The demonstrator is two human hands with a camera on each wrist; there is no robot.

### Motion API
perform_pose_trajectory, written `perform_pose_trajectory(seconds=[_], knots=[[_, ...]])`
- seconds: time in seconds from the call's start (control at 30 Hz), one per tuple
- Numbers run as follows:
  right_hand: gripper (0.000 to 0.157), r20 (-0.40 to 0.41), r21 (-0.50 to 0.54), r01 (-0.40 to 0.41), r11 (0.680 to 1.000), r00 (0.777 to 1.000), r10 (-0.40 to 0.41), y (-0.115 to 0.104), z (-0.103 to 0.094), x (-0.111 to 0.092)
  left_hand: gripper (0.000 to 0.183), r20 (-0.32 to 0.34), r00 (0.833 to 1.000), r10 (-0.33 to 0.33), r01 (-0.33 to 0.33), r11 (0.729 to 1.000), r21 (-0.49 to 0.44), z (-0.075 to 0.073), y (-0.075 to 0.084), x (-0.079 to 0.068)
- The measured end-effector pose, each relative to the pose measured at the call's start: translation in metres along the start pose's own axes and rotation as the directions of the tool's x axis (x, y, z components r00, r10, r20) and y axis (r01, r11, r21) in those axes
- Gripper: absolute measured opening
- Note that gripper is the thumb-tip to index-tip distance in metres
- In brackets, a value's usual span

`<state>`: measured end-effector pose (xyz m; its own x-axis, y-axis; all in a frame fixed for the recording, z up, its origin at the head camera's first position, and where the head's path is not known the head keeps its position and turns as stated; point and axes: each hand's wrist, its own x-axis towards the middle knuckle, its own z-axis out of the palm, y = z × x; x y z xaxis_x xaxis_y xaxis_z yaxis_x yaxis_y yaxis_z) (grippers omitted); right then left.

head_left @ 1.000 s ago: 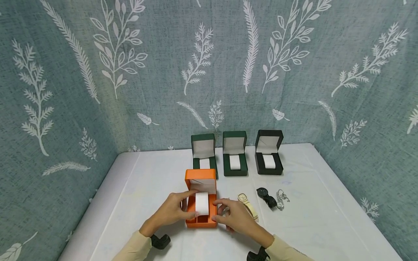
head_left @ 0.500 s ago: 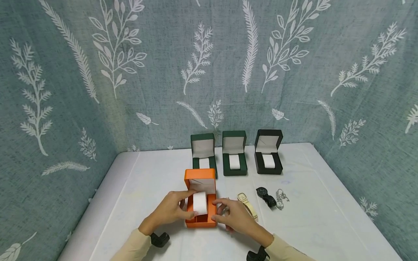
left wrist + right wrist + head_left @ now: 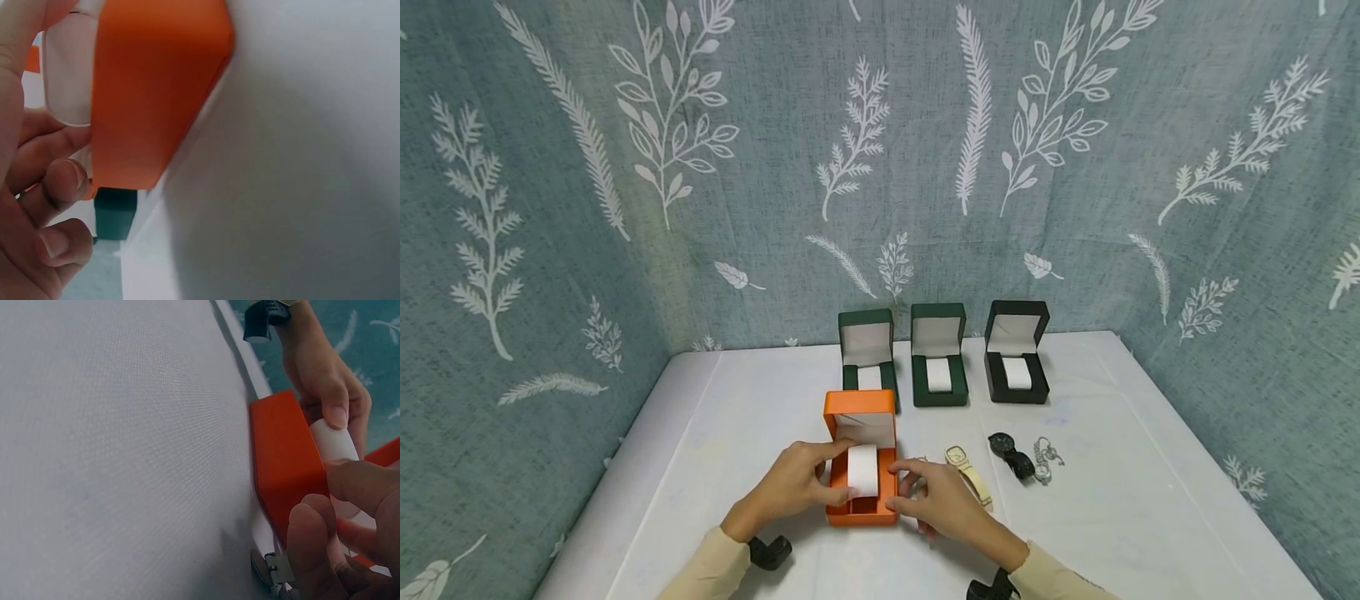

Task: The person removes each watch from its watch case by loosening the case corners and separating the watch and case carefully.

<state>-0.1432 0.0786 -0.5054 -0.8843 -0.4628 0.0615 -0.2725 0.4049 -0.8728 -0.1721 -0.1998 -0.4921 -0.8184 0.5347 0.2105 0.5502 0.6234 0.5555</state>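
Observation:
An orange watch box (image 3: 862, 518) stands on the table with its lid raised. Over its base, my left hand (image 3: 793, 479) pinches a white watch cushion (image 3: 862, 471) between thumb and fingers at its ends. In the left wrist view the cushion (image 3: 70, 69) sticks up past the box wall (image 3: 150, 94). At the box's right side, my right hand (image 3: 943, 496) grips the rim with curled fingers. The right wrist view shows these fingers (image 3: 309, 534) against the orange wall (image 3: 287, 450). A gold watch (image 3: 970, 475) lies just beyond the right hand, partly covered by it.
Two green watch boxes (image 3: 940, 396) (image 3: 867, 317) and a black one (image 3: 1018, 392) stand lid-up at the back, each with a white cushion. Right of the gold watch lie a black watch (image 3: 1011, 456) and a silver bracelet watch (image 3: 1043, 461). A patterned curtain (image 3: 925, 167) hangs behind the table.
In the left hand, the white cushion tilted slightly left half a second ago and is now straighter again. The right hand and the box have stayed in place.

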Motion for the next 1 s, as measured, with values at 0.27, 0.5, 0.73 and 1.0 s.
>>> perform_pose_trajectory(seconds=[0.27, 0.5, 0.73, 1.0], knots=[[0.043, 0.005, 0.002, -0.008, 1.000, 1.000, 0.008, 0.0004, -0.0004, 0.0004, 0.070, 0.051, 0.998, 0.037, -0.042, 0.994, 0.102, -0.0014, -0.0021, -0.0010], [0.043, 0.006, 0.011, 0.000, 1.000, 1.000, -0.001, 0.0017, -0.0005, 0.0005, 0.070, 0.042, 0.999, 0.016, -0.020, 0.995, 0.094, 0.0010, 0.0000, -0.0030], [0.044, 0.012, -0.005, 0.001, 1.000, 1.000, -0.001, 0.0011, -0.0001, 0.0006, 0.057, 0.079, 0.994, -0.070, 0.067, 0.997, 0.042, 0.0020, 0.0024, -0.0054], [0.044, 0.009, 0.010, -0.006, 1.000, 1.000, 0.006, 0.0028, 0.0001, 0.0015, 0.058, 0.087, 0.994, -0.069, 0.070, 0.997, -0.013, 0.0022, 0.0004, -0.0061]])
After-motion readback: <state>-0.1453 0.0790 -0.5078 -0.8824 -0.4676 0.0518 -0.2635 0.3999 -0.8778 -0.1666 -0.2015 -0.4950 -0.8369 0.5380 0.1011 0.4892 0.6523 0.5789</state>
